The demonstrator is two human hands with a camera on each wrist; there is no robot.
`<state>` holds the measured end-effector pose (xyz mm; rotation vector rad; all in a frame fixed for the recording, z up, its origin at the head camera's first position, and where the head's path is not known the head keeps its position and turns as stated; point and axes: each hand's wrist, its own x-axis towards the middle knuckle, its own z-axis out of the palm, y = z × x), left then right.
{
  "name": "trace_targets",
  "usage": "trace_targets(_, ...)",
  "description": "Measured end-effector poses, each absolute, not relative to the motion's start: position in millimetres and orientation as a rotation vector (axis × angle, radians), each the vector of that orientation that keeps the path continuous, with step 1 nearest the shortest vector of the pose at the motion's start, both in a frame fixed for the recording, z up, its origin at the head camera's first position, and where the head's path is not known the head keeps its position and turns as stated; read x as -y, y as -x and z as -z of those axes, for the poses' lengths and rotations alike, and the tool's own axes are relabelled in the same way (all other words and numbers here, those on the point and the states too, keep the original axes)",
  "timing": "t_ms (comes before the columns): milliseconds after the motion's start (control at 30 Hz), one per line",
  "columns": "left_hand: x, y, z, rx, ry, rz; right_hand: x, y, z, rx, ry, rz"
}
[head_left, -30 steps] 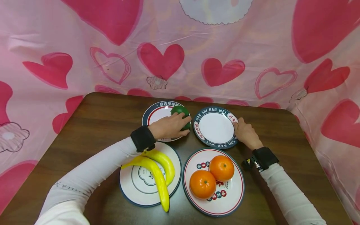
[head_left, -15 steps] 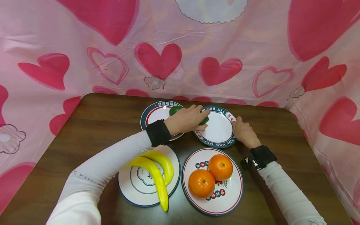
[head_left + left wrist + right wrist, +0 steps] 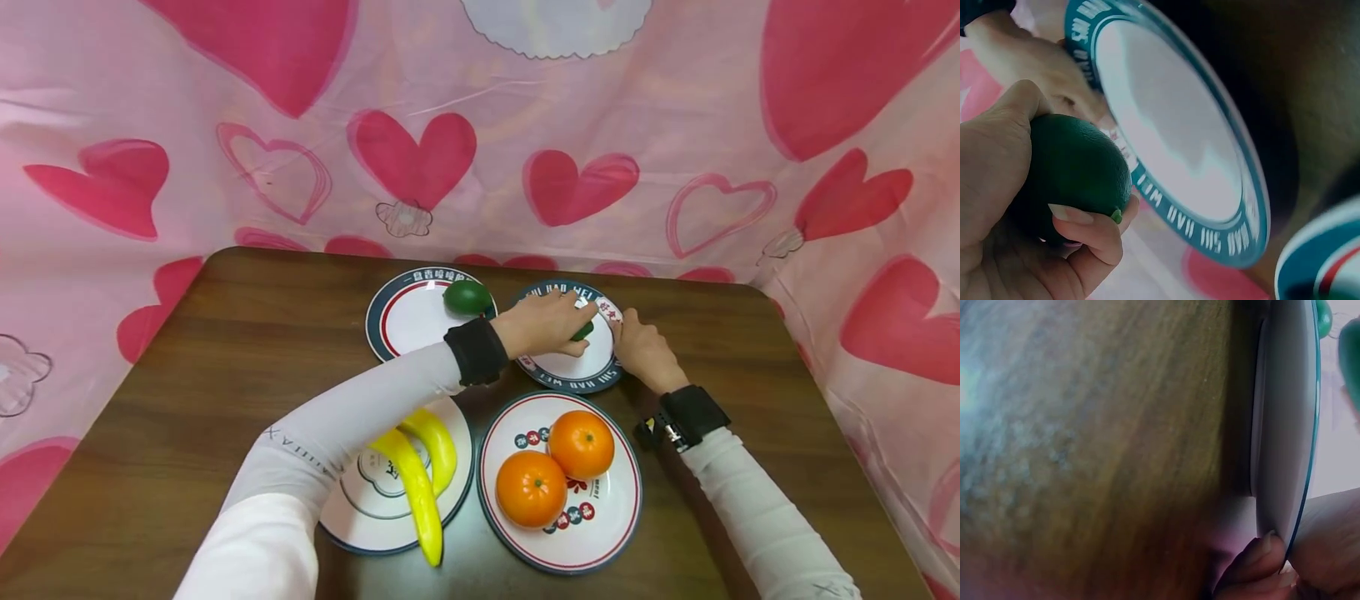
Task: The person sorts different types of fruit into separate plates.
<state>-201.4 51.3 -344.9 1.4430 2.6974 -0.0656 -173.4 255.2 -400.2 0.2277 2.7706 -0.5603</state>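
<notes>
My left hand [image 3: 546, 323] holds a glossy dark green lime [image 3: 1075, 172] with a small stem nub, thumb on one side and fingers curled on the other. It hangs over the back right plate [image 3: 573, 385], which has a blue lettered rim. At that plate's right edge, my right hand [image 3: 647, 350] pinches the rim; the right wrist view shows the fingertips [image 3: 1266, 550] against the plate's pale underside. A second lime [image 3: 467, 297] lies on the back left plate [image 3: 408, 321], left of my left hand.
In front, two yellow bananas [image 3: 420, 492] lie on a white plate [image 3: 352, 517], partly hidden by my left sleeve. Two oranges [image 3: 531, 489] sit on the front right plate [image 3: 607, 517]. A pink heart-patterned cloth [image 3: 495, 192] hangs behind the brown wooden table [image 3: 247, 333].
My left hand has lifted one lime off the back left plate and carried it right, over the back right plate. My right hand has stayed at the rim.
</notes>
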Motion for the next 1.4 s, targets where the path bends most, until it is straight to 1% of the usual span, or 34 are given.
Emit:
trace_targets(367, -68.5, 197.0, 367.7, -2.625, -1.453, 0.177, -250.9, 176.8, 403.4, -2.797, -0.231, 0.53)
trace_targets(767, -70.4, 194.7, 373.5, -2.637, -1.448, 0.223, -249.2, 176.1, 399.5, -2.788, -0.209, 0.56)
trace_targets(900, -68.4, 196.7, 363.3, -2.627, -1.4, 0.198, -251.6, 175.2, 399.2, -2.781, -0.196, 0.57)
trace_targets(1100, -57.5, 214.7, 322.1, -2.751, -1.359, 0.151, -255.3, 174.9, 399.4, -2.8, -0.189, 0.564)
trace_targets(1233, -37.4, 228.3, 299.5, -2.852, -1.355, 0.083, -257.4, 174.5, 399.6, -2.797, -0.206, 0.561)
trace_targets(1400, 4.6, 243.1, 299.6, -2.89, -1.245, -0.09, -258.9, 174.1, 399.4, -2.776, -0.22, 0.565)
